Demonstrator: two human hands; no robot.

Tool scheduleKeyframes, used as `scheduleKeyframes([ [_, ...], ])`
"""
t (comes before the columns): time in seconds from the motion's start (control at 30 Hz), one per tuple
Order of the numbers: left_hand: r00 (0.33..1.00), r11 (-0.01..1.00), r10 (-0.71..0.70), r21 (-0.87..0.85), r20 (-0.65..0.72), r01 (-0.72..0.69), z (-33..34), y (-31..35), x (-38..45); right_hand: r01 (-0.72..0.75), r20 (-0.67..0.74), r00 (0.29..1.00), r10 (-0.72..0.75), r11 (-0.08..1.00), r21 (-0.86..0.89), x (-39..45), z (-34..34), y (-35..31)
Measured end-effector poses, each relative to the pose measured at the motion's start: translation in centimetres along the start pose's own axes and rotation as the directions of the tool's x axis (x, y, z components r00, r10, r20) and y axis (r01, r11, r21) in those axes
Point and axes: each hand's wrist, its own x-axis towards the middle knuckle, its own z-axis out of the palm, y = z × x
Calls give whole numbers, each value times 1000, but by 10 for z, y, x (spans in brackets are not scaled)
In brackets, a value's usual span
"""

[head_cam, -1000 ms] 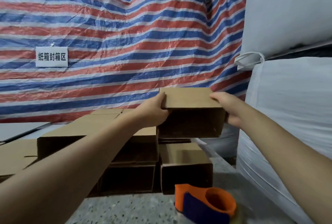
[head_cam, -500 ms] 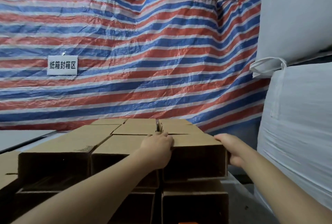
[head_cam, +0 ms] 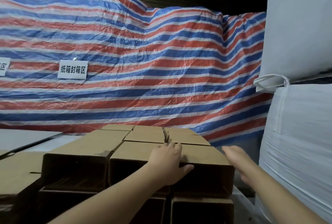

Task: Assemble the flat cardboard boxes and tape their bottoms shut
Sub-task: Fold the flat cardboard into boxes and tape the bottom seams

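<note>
While the left hand (head_cam: 168, 165) grips the top box (head_cam: 201, 155) at its near-left edge, thumb under, at 5 o'clock on the stack (head_cam: 93, 144), the right hand (head_cam: 237, 162) lies spread, apparently just clear. A careless shove could slide it off the right side.

Striped tarp (head_cam: 143, 72), white sacks (head_cam: 298, 133)

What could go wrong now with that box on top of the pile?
1. The box sits at the stack's right edge, beside a gap before the white bag; a push from the left hand could tip it off.
2. The right hand is off the box, so only one hand steadies it.
3. The boxes lie on their sides, open ends facing the person; the stack may shift.
</note>
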Motion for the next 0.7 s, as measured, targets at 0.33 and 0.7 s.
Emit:
scheduleKeyframes([
  [0.33,970,988,-77,-151,-229,43,-75,-54,-99,262,-150,947,-283,954,-147,-77,59,-68],
  [0.7,866,910,-402,-238,-298,341,-97,-169,-193,562,278,818,-504,803,-199,-162,153,-117],
])
